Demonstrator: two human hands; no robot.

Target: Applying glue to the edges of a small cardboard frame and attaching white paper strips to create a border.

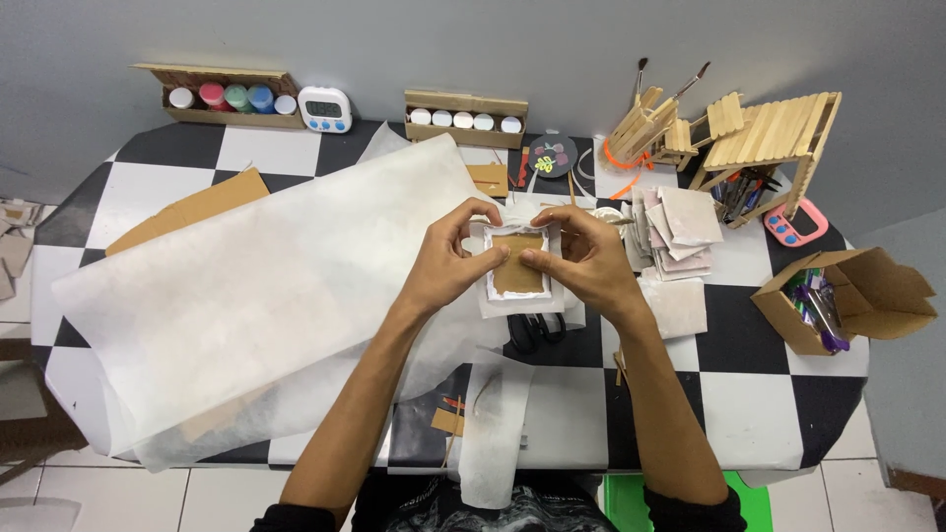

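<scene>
A: The desk (749, 414) is showing a black-and-white chequered top against a plain grey wall, and I am looking down on it from the head camera. A large sheet of white fabric (246, 296) is lying across its left half, partly covering a brown cardboard sheet (197, 207).

B: Where is the piece being worked sitting?

A: A small cardboard rectangle (517, 262), wrapped at its edges in white fabric, is being held just above the middle of the desk. I am seeing the left hand (448, 266) and the right hand (586, 261) gripping it from either side, each grip closing on the rectangle, thumbs pressing on its brown face.

B: What is lying around it?

A: Black scissors (537, 330) are resting just below the hands. A stack of finished fabric squares (675, 232) is sitting to the right, near a craft-stick chair model (778, 133). An open cardboard box (838, 296) is standing at the right edge. Paint pots in a tray (232, 97) and a white timer (324, 108) are standing along the wall.
</scene>
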